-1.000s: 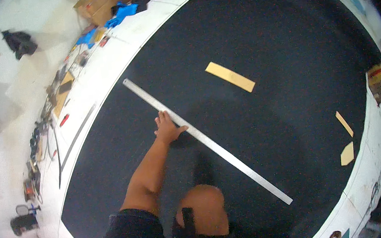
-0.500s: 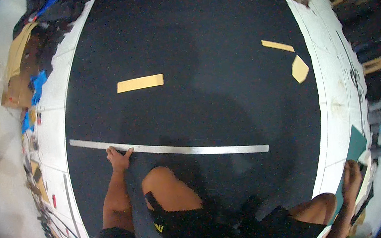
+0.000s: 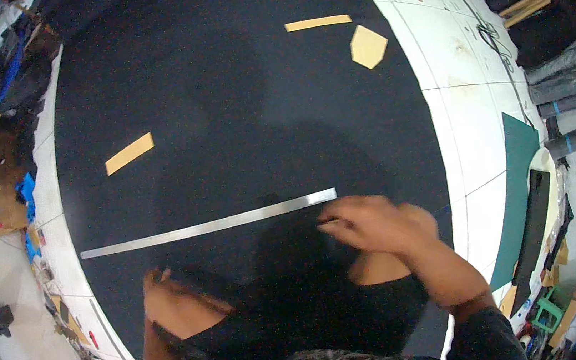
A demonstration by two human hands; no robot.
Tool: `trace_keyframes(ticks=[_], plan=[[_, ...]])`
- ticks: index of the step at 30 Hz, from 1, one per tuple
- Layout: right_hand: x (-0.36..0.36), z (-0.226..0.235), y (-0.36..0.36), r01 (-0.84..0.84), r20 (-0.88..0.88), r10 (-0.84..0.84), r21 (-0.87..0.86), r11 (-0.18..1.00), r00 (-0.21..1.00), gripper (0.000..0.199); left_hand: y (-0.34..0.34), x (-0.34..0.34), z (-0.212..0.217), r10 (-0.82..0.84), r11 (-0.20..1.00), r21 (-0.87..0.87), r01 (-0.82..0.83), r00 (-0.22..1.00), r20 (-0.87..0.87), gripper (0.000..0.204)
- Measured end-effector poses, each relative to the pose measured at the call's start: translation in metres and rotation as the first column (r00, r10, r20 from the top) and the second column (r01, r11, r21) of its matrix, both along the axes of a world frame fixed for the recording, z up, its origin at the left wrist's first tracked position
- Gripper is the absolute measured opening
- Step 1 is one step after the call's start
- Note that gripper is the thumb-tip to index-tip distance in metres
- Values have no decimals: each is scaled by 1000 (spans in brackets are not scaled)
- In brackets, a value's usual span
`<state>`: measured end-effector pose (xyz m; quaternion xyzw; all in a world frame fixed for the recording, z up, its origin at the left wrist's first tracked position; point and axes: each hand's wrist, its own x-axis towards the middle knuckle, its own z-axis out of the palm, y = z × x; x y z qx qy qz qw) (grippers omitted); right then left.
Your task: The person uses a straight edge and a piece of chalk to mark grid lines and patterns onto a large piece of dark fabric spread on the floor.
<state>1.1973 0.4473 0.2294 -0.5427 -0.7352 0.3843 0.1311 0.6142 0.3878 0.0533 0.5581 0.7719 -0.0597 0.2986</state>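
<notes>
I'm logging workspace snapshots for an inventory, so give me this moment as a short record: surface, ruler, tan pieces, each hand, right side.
Surface: black sheet, with white surface along both sides
Ruler: long metal ruler, lying on the sheet
Tan pieces: broad strip, thin strip, angular piece
Left hand: nearer the body than the ruler; grip unclear
Right hand: near the ruler's right end; grip unclear
Right side: green sheet on the white surface
</notes>
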Motion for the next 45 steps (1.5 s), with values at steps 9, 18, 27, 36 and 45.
trace_keyframes(ticks=[9,18,27,36,45], plan=[[-52,-17,38,-393,-296,354,-80,916,887,33,-42,-10,176,302,909,-262,-325,945,-126,75],[-45,3,33,-448,-22,460,-279,850,887,38,-24,-80,98,271,948,-180,-263,962,19,77],[-98,-23,96,-499,31,541,-342,796,841,29,29,-119,29,11,998,-66,-11,1000,-11,71],[-174,-185,73,627,-291,-585,71,776,757,28,86,-183,-67,119,907,419,-41,980,-162,85],[-179,-237,-77,645,237,-792,473,600,563,36,75,-196,-102,324,861,503,-72,840,-434,92]])
